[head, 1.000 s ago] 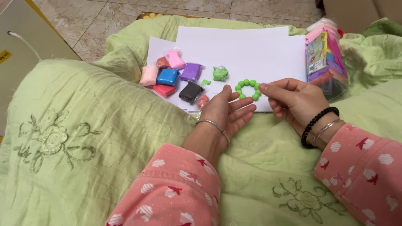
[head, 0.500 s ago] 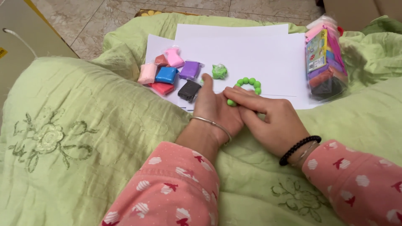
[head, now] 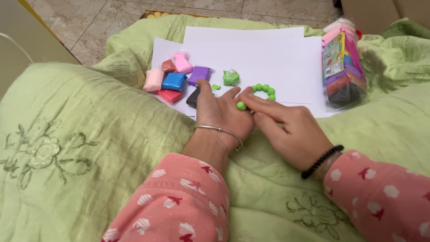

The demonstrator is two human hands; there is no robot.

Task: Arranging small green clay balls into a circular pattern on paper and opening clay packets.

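Note:
My left hand [head: 222,115] lies palm up on the white paper [head: 277,58], fingers apart, with a small green clay ball [head: 241,105] at its fingertips. My right hand [head: 286,127] lies palm down across it, its fingertips touching the ball. Just beyond, an arc of several green clay balls [head: 265,90] rests on the paper. A wrapped lump of green clay [head: 231,77] sits behind the left thumb.
Small clay packets in pink, red, blue, purple and black [head: 174,79] lie at the paper's left edge. A clear pack of coloured clay blocks [head: 342,67] stands at the right. A green embroidered blanket [head: 80,148] lies under everything; tiled floor shows beyond.
My right hand came left from beside the green arc and now lies over my left palm. A single green ball now sits at the left fingertips.

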